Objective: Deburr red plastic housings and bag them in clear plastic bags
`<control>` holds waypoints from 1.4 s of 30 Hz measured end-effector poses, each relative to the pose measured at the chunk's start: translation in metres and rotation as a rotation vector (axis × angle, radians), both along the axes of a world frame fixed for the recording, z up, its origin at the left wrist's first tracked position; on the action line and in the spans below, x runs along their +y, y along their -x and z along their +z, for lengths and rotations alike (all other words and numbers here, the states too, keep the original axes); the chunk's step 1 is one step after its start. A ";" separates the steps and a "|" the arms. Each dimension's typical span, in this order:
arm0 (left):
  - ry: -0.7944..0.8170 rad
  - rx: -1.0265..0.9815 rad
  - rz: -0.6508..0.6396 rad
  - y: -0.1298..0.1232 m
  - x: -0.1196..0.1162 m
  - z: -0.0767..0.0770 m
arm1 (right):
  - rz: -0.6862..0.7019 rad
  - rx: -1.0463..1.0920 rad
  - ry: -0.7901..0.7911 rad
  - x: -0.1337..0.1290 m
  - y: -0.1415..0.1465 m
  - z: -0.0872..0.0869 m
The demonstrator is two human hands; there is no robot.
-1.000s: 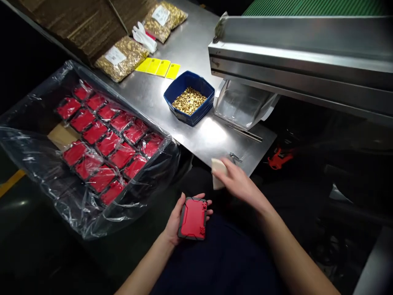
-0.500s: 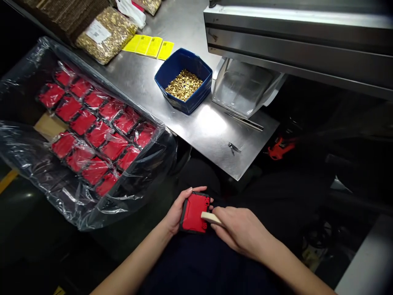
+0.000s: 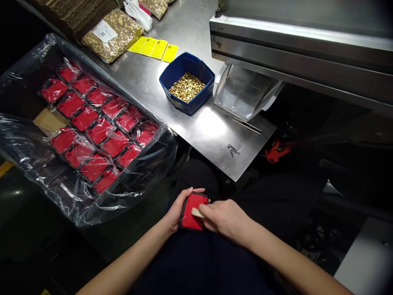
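A red plate with a black edge [image 3: 190, 209] lies in my left hand [image 3: 177, 209], whose fingers wrap round its left and far sides above my lap. My right hand [image 3: 225, 217] pinches a pale, flat strip [image 3: 197, 212] and holds its tip over the middle of the red face. The right fingers cover the rest of the strip and part of the plate's right edge. Similar red pieces [image 3: 100, 131] in clear wrapping fill a plastic-lined box [image 3: 138, 164] on the left.
On the metal table [image 3: 202, 141] are a blue bin [image 3: 190, 107] of small brass parts, yellow labels [image 3: 159, 48], a bag of brass parts [image 3: 124, 35], a clear scoop-like tray [image 3: 242, 88] and a small metal tool [image 3: 233, 149]. A metal frame [image 3: 291, 53] spans the upper right.
My right hand has moved left over the plate, bringing the pale strip's tip nearer the middle of the red face. The left hand keeps its hold. The view has shifted slightly.
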State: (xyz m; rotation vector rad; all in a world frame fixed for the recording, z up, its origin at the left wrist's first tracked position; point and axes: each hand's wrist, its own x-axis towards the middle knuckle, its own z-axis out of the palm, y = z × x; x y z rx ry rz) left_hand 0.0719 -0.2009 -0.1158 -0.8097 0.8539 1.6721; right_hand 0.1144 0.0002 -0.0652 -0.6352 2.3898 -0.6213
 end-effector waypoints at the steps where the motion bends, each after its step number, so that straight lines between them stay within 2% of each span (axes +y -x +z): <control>1: 0.016 -0.001 -0.006 0.000 0.000 0.000 | -0.019 0.003 -0.015 -0.001 0.001 0.000; 7: -0.007 -0.012 0.003 0.000 0.001 -0.001 | 0.015 -0.031 -0.015 -0.003 0.003 0.003; 17: 0.016 0.002 -0.044 0.002 0.002 -0.003 | -0.075 -0.027 -0.062 -0.007 0.003 0.009; 23: 0.020 0.019 -0.040 0.002 0.002 -0.008 | -0.068 -0.054 -0.065 -0.009 0.005 0.012; 26: 0.036 0.012 -0.045 0.002 0.002 -0.009 | -0.093 -0.064 -0.089 -0.006 0.008 0.013; 31: 0.023 0.050 -0.055 0.002 0.002 -0.010 | -0.050 -0.086 -0.079 -0.005 0.007 0.011; 35: 0.043 0.063 -0.076 0.002 0.002 -0.012 | -0.096 -0.085 -0.086 -0.006 0.005 0.011; 42: 0.057 0.063 -0.074 0.003 0.004 -0.011 | -0.099 -0.082 -0.092 -0.008 0.006 0.010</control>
